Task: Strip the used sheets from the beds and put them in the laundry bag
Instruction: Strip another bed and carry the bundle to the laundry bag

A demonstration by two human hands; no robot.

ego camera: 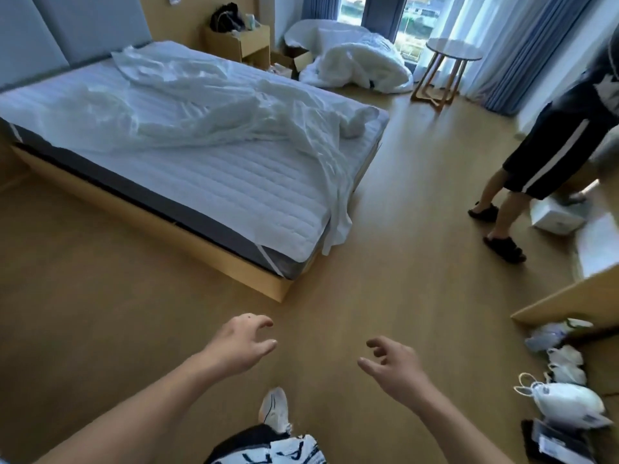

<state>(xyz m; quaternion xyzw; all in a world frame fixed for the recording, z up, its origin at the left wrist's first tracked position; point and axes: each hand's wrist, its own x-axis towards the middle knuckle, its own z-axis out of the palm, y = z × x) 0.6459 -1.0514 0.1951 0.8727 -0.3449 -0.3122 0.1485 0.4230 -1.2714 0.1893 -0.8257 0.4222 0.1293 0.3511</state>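
Wooden flooring [385, 262] runs through a bedroom with one low bed [187, 226] at left, a bedside cabinet behind it, a round side table [452, 51] near the curtained window, and a second person [549, 145] standing at right.

Hands: left hand [241, 343] and right hand [398, 363] are both held out over bare floor, fingers spread and loosely curved, holding nothing. Both are well apart from the bed.

Task item: the used sheet [214, 108] lies loose and heavily rumpled across the quilted mattress pad [234, 195], already pulled free. One long tail hangs over the near foot corner and drops towards the floor. A further white heap of bedding [355, 61] lies on the floor by the window. No laundry bag can be positively identified; the white bags [566, 400] on the floor at lower right are small and appear to be other items.

Risks, as judged:
- The trailing tail could be trodden on during gathering, causing a snag or a trip.
- A grab at one point may drag the mattress pad, which is strapped at its corner, out of position.
- The second person stands close to the route towards the window heap; collision is possible while carrying a bulky armful.
- Clutter at lower right narrows the walkway.
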